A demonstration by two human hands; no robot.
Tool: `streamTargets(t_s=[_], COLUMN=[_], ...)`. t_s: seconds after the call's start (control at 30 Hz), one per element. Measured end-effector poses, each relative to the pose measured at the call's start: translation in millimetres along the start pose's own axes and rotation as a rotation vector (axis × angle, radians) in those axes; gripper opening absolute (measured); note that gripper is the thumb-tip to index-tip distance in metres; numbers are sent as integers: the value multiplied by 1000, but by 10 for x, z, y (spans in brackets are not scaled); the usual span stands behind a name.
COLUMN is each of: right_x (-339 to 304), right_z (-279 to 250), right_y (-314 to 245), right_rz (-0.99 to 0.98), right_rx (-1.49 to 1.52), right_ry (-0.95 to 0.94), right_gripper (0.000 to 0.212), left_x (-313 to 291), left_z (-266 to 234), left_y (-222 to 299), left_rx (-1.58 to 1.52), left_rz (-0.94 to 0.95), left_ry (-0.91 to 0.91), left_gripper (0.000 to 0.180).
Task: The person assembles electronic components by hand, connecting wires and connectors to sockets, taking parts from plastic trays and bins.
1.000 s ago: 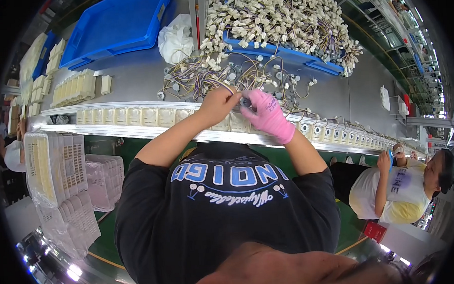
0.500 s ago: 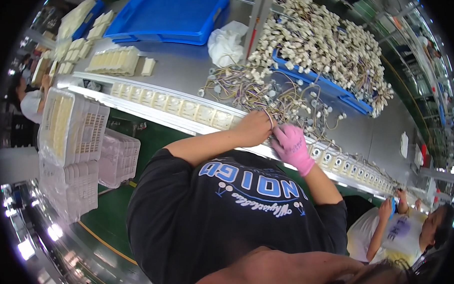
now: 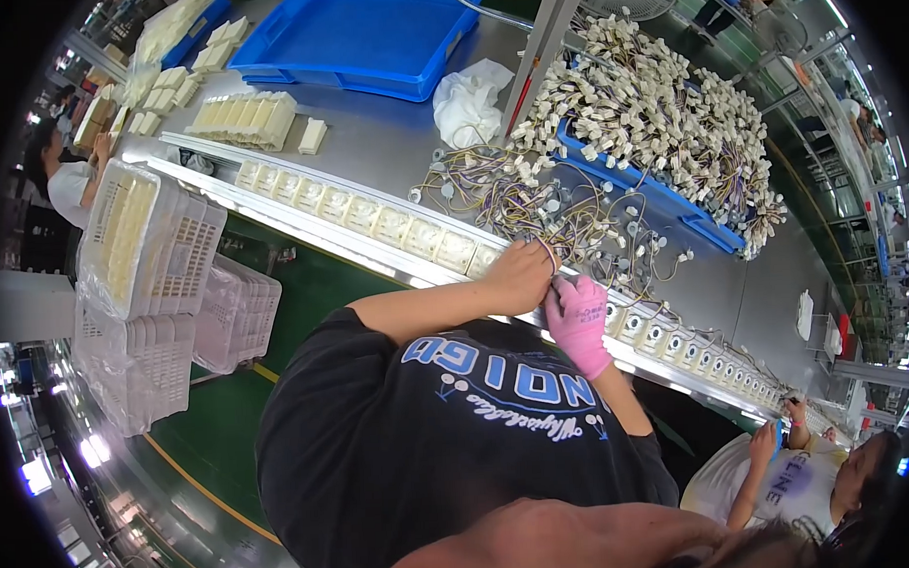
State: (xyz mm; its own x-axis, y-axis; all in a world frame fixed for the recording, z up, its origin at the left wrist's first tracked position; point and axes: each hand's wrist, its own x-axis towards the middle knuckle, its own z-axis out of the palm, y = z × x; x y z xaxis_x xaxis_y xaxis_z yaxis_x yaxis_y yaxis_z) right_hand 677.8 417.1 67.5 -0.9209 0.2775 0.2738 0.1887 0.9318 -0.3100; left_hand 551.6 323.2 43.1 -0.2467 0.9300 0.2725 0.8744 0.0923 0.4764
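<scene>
Left hand (image 3: 522, 279) and pink-gloved right hand (image 3: 579, 317) appear to be at the wiring step, over the row of cream housings (image 3: 390, 223) beside the wire pile (image 3: 493, 189) on the desk (image 3: 379, 134). The next move likely calls for steady alignment. Both hands curl inward; closure and grip cannot be told. Left forearm (image 3: 420, 313) lies nearly level; right forearm (image 3: 622, 403) angles forward and left.

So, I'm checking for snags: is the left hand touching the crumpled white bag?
Apart. The head view shows loose wires on the tabletop between the left hand and the crumpled white bag.
</scene>
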Motion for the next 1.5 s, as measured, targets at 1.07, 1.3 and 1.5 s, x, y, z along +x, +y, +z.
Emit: streamTargets(t_s=[1.07, 1.3, 1.5], right_x=[481, 336, 407], right_z=[-315, -70, -223], right_y=[366, 54, 153], right_rz=[67, -70, -145], right_rx=[176, -186, -202], right_ry=[-563, -327, -359], right_gripper=[19, 13, 15], left_x=[24, 79, 58], left_z=[97, 34, 47], left_y=[-30, -86, -27], left_rx=[-148, -174, -126], left_rz=[9, -25, -121], left_ry=[153, 95, 78], left_gripper=[12, 10, 8])
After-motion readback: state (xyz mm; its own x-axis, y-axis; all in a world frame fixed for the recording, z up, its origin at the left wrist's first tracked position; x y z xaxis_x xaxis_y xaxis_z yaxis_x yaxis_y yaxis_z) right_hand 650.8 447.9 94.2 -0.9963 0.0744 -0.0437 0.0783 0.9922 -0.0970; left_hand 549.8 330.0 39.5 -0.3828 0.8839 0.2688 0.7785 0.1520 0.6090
